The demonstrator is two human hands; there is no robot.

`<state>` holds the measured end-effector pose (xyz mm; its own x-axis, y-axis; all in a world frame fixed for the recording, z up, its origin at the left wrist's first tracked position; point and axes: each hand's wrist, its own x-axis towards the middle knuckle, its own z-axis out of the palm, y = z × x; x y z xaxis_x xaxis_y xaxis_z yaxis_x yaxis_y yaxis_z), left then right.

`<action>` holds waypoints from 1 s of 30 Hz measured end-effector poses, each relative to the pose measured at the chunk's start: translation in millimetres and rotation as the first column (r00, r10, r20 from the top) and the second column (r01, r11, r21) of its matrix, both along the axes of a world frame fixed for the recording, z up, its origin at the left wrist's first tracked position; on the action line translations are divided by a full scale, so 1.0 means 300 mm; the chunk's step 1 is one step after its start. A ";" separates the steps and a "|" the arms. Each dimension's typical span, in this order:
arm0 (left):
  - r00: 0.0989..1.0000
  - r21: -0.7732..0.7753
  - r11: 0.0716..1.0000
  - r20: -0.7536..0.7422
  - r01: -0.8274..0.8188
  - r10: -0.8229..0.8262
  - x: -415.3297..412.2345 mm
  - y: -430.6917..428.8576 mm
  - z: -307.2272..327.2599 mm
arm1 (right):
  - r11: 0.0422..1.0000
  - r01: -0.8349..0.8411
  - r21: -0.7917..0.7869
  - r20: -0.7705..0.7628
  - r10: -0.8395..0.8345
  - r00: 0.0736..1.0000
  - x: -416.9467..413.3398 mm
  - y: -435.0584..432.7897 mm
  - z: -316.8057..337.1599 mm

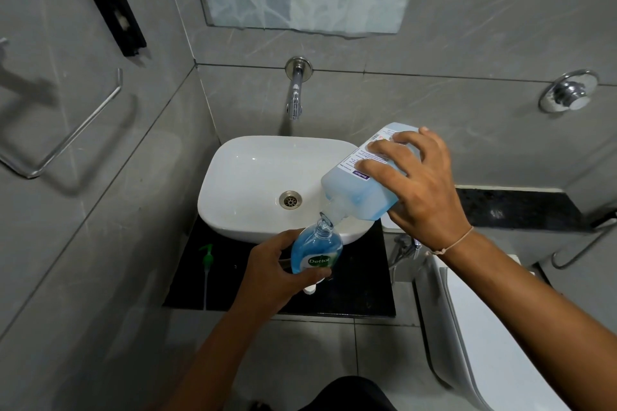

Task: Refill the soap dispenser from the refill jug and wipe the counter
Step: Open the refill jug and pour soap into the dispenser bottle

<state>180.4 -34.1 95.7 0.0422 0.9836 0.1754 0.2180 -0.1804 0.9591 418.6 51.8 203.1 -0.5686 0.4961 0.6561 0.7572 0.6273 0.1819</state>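
Observation:
My right hand (pixel 422 183) grips the clear refill jug (pixel 354 187) of pale blue soap, tipped mouth-down to the left. Its spout meets the open neck of the small blue soap dispenser (pixel 315 248), which my left hand (pixel 270 269) holds upright above the black counter (pixel 360 280), at the front rim of the white basin (pixel 253 170). The dispenser looks nearly full of blue liquid. Its green pump head (pixel 207 257), with a long tube, lies on the counter at the left. A small white cap (pixel 309 290) sits under my left hand.
A chrome wall tap (pixel 295 90) hangs over the basin. A towel bar (pixel 66 133) is on the left wall. A white toilet (pixel 474 327) and a hose stand at the right. A mirror is above, and a chrome knob (pixel 567 90) is on the right wall.

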 end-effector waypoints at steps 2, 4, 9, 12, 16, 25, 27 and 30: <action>1.000 0.004 1.000 -0.002 -0.004 0.004 0.000 0.001 0.004 | 1.000 0.001 0.001 0.003 -0.001 1.000 -0.002 0.001 0.001; 1.000 0.009 1.000 -0.003 -0.005 0.005 0.000 0.002 0.007 | 1.000 -0.002 0.006 -0.001 0.002 1.000 -0.005 0.002 0.003; 1.000 -0.002 1.000 0.000 -0.003 0.003 0.000 0.007 0.008 | 1.000 0.001 0.006 0.002 -0.001 1.000 -0.007 0.005 0.007; 1.000 -0.012 1.000 -0.006 -0.007 0.007 -0.002 0.010 0.003 | 1.000 0.001 0.004 0.009 -0.001 1.000 -0.009 0.006 0.009; 1.000 -0.023 1.000 0.001 -0.006 0.006 -0.005 0.013 -0.002 | 1.000 0.007 -0.003 0.013 -0.007 1.000 -0.009 0.006 0.013; 1.000 -0.035 0.999 0.016 -0.003 0.004 -0.007 0.016 0.001 | 1.000 0.018 0.009 0.020 -0.018 1.000 -0.013 0.010 0.017; 1.000 -0.034 0.999 0.016 -0.006 0.007 -0.009 0.016 0.002 | 1.000 0.016 0.011 0.019 -0.016 1.000 -0.014 0.012 0.016; 1.000 -0.031 0.999 0.012 -0.011 0.012 -0.010 0.017 0.002 | 1.000 0.016 0.009 0.025 -0.016 1.000 -0.011 0.015 0.013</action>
